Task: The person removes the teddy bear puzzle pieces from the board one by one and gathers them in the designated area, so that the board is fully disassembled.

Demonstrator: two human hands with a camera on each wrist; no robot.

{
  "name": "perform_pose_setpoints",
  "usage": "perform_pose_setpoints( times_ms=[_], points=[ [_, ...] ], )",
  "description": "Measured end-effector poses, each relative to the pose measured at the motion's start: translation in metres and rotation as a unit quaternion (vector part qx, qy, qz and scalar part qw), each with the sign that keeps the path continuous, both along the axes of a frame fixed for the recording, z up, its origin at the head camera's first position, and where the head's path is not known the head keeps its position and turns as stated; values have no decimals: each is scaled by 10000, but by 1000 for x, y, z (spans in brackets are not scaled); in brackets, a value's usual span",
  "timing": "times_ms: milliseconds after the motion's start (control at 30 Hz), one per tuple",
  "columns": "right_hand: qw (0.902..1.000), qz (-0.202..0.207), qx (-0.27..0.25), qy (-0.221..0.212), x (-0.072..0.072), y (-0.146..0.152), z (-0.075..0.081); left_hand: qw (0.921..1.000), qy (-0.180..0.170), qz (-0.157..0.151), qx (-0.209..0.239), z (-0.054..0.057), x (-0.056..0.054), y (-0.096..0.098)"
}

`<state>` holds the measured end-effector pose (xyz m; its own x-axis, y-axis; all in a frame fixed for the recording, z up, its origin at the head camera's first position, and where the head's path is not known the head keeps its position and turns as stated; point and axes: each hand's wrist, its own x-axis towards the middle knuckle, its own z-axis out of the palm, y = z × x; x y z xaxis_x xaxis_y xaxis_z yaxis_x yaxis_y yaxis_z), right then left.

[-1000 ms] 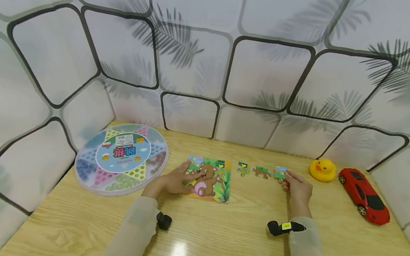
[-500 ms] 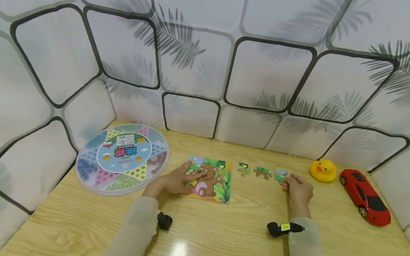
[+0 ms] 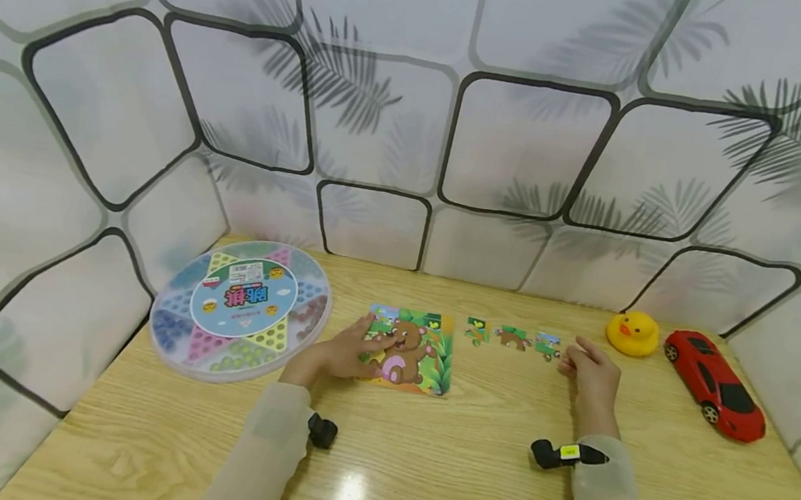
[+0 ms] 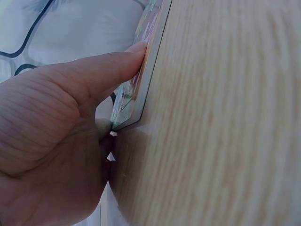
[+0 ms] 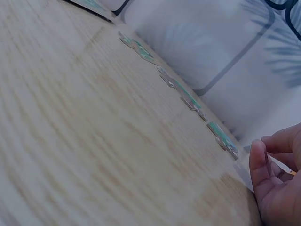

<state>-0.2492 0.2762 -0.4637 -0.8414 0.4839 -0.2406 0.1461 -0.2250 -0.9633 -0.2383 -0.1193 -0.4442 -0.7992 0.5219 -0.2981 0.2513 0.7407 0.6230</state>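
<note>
A bear jigsaw puzzle (image 3: 407,361) lies flat on the table in front of me. My left hand (image 3: 338,356) rests at its left side, the thumb (image 4: 124,66) straight over the picture and other fingers by the edge. To the puzzle's right, three loose jigsaw pieces form a row: a green and yellow piece (image 3: 477,330), a brown piece (image 3: 512,337) and a blue and green piece (image 3: 548,344). My right hand (image 3: 592,378) hangs just right of the last piece, apart from it. Its fingers are loosely curled with nothing between them, thumb near index fingertip.
A round Chinese checkers set (image 3: 240,310) in clear plastic lies at the left. A yellow rubber duck (image 3: 632,333) and a red toy car (image 3: 714,385) stand at the right. Behind the wooden table (image 3: 451,467) rises a patterned wall (image 3: 385,118).
My right hand has set the blue and green piece down at the row's right end, let go and drawn back slightly right. The left hand has stayed on the puzzle.
</note>
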Motion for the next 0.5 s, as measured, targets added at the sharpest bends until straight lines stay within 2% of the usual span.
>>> perform_pose_setpoints(
  times_ms=[200, 500],
  points=[
    [9999, 48, 114, 31, 1, 0, 1, 9999, -23, 18, 107, -2, 0, 0],
    [9999, 151, 48, 31, 6, -1, 3, 10000, -28, 47, 26, -2, 1, 0]
  ],
)
